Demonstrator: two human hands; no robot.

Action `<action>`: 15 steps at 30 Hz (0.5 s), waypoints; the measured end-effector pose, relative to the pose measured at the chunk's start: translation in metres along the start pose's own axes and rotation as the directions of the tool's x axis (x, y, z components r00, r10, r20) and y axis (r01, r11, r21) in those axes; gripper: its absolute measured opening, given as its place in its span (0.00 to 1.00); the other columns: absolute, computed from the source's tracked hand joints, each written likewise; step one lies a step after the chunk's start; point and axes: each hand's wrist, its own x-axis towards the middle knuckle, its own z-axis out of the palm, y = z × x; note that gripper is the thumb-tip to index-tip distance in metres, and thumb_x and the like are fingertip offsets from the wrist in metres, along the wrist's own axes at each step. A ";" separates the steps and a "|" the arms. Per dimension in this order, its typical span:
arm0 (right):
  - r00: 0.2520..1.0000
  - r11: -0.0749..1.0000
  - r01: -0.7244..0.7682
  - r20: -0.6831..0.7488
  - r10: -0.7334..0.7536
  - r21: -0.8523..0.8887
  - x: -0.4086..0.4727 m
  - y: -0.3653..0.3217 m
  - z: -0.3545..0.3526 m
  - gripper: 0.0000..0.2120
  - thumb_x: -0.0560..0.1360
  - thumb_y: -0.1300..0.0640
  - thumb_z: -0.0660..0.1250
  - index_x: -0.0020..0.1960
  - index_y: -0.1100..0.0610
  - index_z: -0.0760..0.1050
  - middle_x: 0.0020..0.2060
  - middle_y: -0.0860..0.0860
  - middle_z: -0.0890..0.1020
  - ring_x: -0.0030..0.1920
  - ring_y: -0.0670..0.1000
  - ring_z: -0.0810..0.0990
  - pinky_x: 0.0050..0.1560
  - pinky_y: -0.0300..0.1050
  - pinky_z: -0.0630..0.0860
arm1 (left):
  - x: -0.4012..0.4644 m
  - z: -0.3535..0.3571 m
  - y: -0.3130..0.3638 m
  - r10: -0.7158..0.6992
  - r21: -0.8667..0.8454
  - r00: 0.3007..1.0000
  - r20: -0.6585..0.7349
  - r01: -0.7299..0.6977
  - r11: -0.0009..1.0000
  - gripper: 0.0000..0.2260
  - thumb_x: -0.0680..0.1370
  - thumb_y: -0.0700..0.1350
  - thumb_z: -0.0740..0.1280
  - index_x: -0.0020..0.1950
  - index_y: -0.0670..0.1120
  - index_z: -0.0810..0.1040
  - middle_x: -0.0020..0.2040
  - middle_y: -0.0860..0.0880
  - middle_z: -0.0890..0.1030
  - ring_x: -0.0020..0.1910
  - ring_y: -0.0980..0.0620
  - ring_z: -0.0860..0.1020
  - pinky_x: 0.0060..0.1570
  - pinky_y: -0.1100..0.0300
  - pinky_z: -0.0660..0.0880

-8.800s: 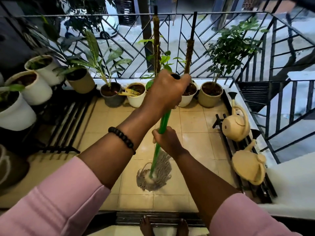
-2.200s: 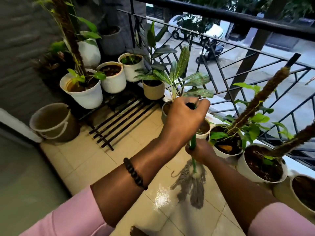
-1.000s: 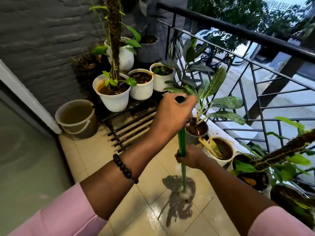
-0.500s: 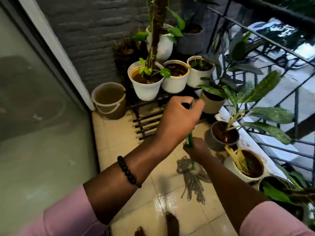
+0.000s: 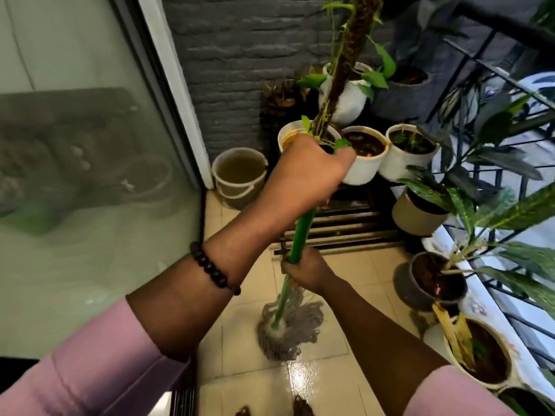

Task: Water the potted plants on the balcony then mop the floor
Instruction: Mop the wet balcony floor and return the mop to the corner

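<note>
Both hands grip a mop with a green handle (image 5: pixel 301 234). My left hand (image 5: pixel 303 175) is closed over the handle's top end, and my right hand (image 5: pixel 304 270) holds it lower down. The grey string mop head (image 5: pixel 288 331) rests on the wet beige tiled floor (image 5: pixel 348 274) in front of my bare feet. White pots with plants (image 5: pixel 363 163) stand on a low black rack (image 5: pixel 339 229) at the far end. More pots (image 5: pixel 432 280) line the right side under the railing.
A beige bucket (image 5: pixel 240 175) stands in the far left corner by the grey brick wall. A glass sliding door (image 5: pixel 90 175) runs along the left. A black metal railing (image 5: pixel 510 70) bounds the right. Leaves (image 5: pixel 510 211) hang over the floor there.
My view has turned left towards the door and the far corner. The mop head has slid nearer to the door side, and both hands keep their grip on the handle.
</note>
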 end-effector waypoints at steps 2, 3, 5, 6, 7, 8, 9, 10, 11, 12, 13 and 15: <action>0.997 1.000 0.017 0.079 -0.015 -0.026 0.003 -0.003 0.003 0.05 0.73 0.58 0.70 0.42 0.59 0.80 0.37 0.57 0.82 0.37 0.57 0.84 0.42 0.52 0.83 | 0.007 -0.008 -0.005 -0.030 -0.022 0.999 -0.021 0.030 0.999 0.13 0.76 0.48 0.65 0.32 0.47 0.74 0.22 0.50 0.76 0.21 0.53 0.76 0.31 0.57 0.78; 0.993 0.999 0.028 0.118 -0.024 -0.036 0.004 -0.003 0.004 0.04 0.73 0.58 0.70 0.40 0.57 0.79 0.34 0.54 0.82 0.35 0.55 0.84 0.40 0.50 0.83 | 0.009 -0.011 -0.009 -0.044 -0.036 0.998 -0.033 0.043 0.998 0.13 0.76 0.48 0.65 0.32 0.47 0.75 0.23 0.50 0.76 0.22 0.53 0.76 0.31 0.57 0.78; 0.987 0.997 0.041 0.161 -0.029 -0.067 0.002 0.000 0.007 0.05 0.73 0.56 0.70 0.39 0.55 0.79 0.34 0.51 0.82 0.34 0.51 0.83 0.39 0.46 0.83 | 0.009 -0.015 -0.018 -0.051 -0.083 0.997 -0.058 0.046 0.995 0.13 0.76 0.47 0.65 0.32 0.46 0.75 0.24 0.50 0.76 0.22 0.53 0.76 0.31 0.56 0.77; 0.986 0.996 0.035 0.167 -0.022 -0.077 0.001 0.002 0.007 0.05 0.73 0.55 0.70 0.41 0.55 0.80 0.35 0.50 0.83 0.35 0.51 0.83 0.40 0.46 0.83 | 0.008 -0.015 -0.023 -0.038 -0.117 0.998 -0.059 0.031 0.993 0.13 0.77 0.46 0.65 0.32 0.47 0.75 0.24 0.50 0.76 0.23 0.52 0.76 0.31 0.56 0.77; 0.985 0.996 0.029 0.170 -0.015 -0.081 0.001 0.004 0.007 0.06 0.73 0.54 0.70 0.43 0.57 0.81 0.37 0.51 0.84 0.36 0.51 0.84 0.42 0.48 0.84 | 0.007 -0.015 -0.028 -0.010 -0.151 0.999 -0.051 0.002 0.988 0.14 0.77 0.46 0.65 0.32 0.47 0.74 0.24 0.51 0.75 0.24 0.52 0.75 0.31 0.56 0.76; 0.985 0.997 0.028 0.172 -0.014 -0.079 0.001 0.005 0.005 0.07 0.73 0.54 0.70 0.45 0.58 0.81 0.39 0.53 0.84 0.37 0.53 0.84 0.43 0.49 0.84 | 0.006 -0.014 -0.033 0.024 -0.182 0.999 -0.040 -0.031 0.983 0.14 0.78 0.46 0.65 0.32 0.48 0.74 0.25 0.51 0.74 0.25 0.53 0.75 0.31 0.55 0.77; 0.983 0.996 0.032 0.181 -0.017 -0.080 0.001 0.006 0.003 0.08 0.74 0.54 0.71 0.46 0.59 0.82 0.40 0.55 0.85 0.38 0.54 0.85 0.43 0.49 0.84 | 0.005 -0.011 -0.037 0.053 -0.204 0.998 -0.034 -0.059 0.977 0.14 0.79 0.46 0.65 0.33 0.48 0.74 0.26 0.52 0.74 0.26 0.53 0.75 0.33 0.53 0.79; 0.981 0.996 0.041 0.194 -0.024 -0.083 0.002 0.006 0.001 0.08 0.74 0.54 0.71 0.45 0.60 0.82 0.40 0.55 0.85 0.39 0.55 0.85 0.42 0.49 0.84 | 0.004 -0.008 -0.040 0.068 -0.219 0.997 -0.037 -0.075 0.973 0.14 0.80 0.47 0.65 0.35 0.49 0.74 0.26 0.52 0.74 0.26 0.54 0.76 0.36 0.52 0.81; 0.978 0.995 0.049 0.204 -0.031 -0.084 0.002 0.006 -0.001 0.08 0.74 0.54 0.72 0.44 0.59 0.81 0.39 0.55 0.84 0.38 0.56 0.85 0.41 0.47 0.84 | 0.002 -0.005 -0.043 0.071 -0.231 0.997 -0.042 -0.079 0.970 0.14 0.81 0.48 0.65 0.36 0.48 0.74 0.27 0.53 0.74 0.27 0.55 0.76 0.38 0.52 0.83; 0.977 0.995 0.052 0.212 -0.034 -0.082 0.003 0.004 -0.003 0.07 0.73 0.54 0.72 0.41 0.58 0.81 0.37 0.55 0.83 0.37 0.56 0.85 0.39 0.46 0.83 | 0.002 -0.001 -0.046 0.067 -0.243 0.997 -0.045 -0.076 0.967 0.14 0.81 0.49 0.65 0.36 0.48 0.74 0.27 0.52 0.74 0.27 0.55 0.76 0.39 0.51 0.84; 0.976 0.996 0.045 0.218 -0.028 -0.073 0.003 0.004 -0.004 0.07 0.73 0.54 0.73 0.40 0.56 0.79 0.35 0.54 0.82 0.36 0.56 0.84 0.38 0.46 0.83 | 0.001 0.002 -0.050 0.060 -0.255 0.998 -0.035 -0.067 0.965 0.14 0.82 0.49 0.64 0.37 0.48 0.74 0.27 0.52 0.73 0.28 0.54 0.75 0.40 0.50 0.84; 0.970 0.997 0.037 0.244 -0.020 -0.066 0.005 0.002 -0.007 0.08 0.72 0.53 0.75 0.40 0.55 0.78 0.36 0.57 0.82 0.37 0.59 0.85 0.41 0.50 0.83 | -0.002 0.006 -0.057 0.053 -0.271 0.999 -0.005 -0.053 0.961 0.13 0.82 0.50 0.64 0.38 0.48 0.72 0.28 0.50 0.71 0.28 0.53 0.73 0.39 0.51 0.83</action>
